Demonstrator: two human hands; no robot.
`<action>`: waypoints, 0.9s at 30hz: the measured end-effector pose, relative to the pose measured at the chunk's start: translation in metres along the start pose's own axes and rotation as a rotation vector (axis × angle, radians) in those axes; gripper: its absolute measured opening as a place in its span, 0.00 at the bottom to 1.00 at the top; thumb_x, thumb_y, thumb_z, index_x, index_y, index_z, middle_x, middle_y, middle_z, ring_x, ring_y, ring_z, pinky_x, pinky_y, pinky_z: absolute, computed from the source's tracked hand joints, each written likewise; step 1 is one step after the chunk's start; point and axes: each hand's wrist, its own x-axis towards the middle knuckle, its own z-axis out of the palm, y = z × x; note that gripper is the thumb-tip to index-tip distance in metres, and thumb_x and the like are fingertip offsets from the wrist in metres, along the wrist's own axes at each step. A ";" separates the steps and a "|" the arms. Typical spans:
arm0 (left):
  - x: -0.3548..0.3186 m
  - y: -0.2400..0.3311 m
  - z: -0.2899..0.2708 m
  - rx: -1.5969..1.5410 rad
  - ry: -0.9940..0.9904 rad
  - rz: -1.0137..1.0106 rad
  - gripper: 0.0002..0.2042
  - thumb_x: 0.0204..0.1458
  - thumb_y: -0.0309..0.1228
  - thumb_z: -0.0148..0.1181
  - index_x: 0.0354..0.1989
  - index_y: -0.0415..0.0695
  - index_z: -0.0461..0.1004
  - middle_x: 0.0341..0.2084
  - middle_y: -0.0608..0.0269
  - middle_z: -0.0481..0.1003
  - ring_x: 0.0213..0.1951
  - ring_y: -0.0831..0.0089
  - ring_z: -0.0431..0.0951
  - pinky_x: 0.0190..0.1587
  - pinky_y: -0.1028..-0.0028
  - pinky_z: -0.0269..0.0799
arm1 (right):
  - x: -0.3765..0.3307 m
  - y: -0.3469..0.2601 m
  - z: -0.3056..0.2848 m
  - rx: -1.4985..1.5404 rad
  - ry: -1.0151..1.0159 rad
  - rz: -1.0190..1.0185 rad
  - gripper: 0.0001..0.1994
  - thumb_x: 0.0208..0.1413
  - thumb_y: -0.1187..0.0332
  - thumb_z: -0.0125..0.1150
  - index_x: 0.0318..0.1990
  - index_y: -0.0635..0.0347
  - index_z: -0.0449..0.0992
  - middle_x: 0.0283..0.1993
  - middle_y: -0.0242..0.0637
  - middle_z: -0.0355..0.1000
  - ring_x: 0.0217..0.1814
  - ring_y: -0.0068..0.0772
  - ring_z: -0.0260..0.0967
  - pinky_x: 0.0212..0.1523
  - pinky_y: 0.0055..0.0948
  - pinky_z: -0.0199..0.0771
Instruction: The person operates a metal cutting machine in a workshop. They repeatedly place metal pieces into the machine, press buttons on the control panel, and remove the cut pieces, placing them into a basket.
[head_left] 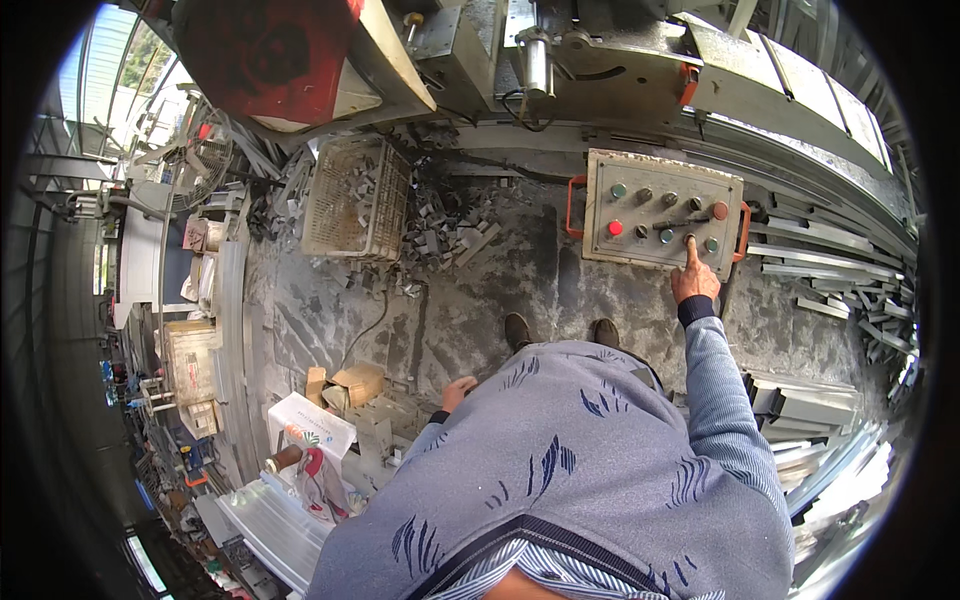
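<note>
R hand forefinger on, prob., panel button

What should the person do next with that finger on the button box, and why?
Probably press straight down. The right hand has its index finger stretched out, with the tip on a small button near the lower right of the control panel. The left hand hangs free at the person's side, holding nothing, so the press seems the only move set up.

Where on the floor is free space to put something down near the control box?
Bare concrete floor lies between the plastic crate and the control box, ahead of the shoes. Crowded: metal offcuts beside the crate, aluminium profiles at right. The right hand presses a button.
</note>
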 end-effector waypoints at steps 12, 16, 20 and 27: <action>-0.020 0.064 -0.014 -0.056 0.042 -0.133 0.14 0.53 0.40 0.52 0.39 0.44 0.76 0.38 0.55 0.76 0.42 0.60 0.75 0.43 0.69 0.69 | -0.049 0.010 0.053 0.175 0.119 -0.123 0.37 0.42 0.67 0.55 0.64 0.55 0.49 0.38 0.44 0.71 0.37 0.46 0.71 0.36 0.41 0.70; -0.030 0.086 -0.017 -0.122 -0.004 -0.273 0.16 0.52 0.43 0.51 0.39 0.44 0.76 0.37 0.53 0.76 0.42 0.59 0.75 0.43 0.67 0.69 | -0.081 0.035 0.101 0.075 -0.157 -0.039 0.36 0.40 0.64 0.57 0.62 0.55 0.53 0.41 0.47 0.72 0.40 0.47 0.72 0.39 0.42 0.71; -0.039 0.095 -0.008 -0.090 0.071 -0.288 0.16 0.52 0.42 0.50 0.40 0.45 0.76 0.38 0.53 0.76 0.43 0.58 0.75 0.44 0.67 0.69 | -0.082 0.061 0.114 -0.040 -0.418 -0.072 0.22 0.39 0.64 0.59 0.46 0.56 0.72 0.38 0.48 0.74 0.42 0.48 0.73 0.43 0.42 0.73; -0.036 0.076 0.004 -0.030 0.020 -0.153 0.19 0.49 0.42 0.56 0.45 0.44 0.75 0.43 0.52 0.74 0.47 0.58 0.73 0.48 0.66 0.68 | -0.050 0.031 0.074 0.131 -0.281 -0.224 0.17 0.37 0.60 0.60 0.38 0.56 0.77 0.35 0.49 0.75 0.40 0.48 0.73 0.42 0.39 0.73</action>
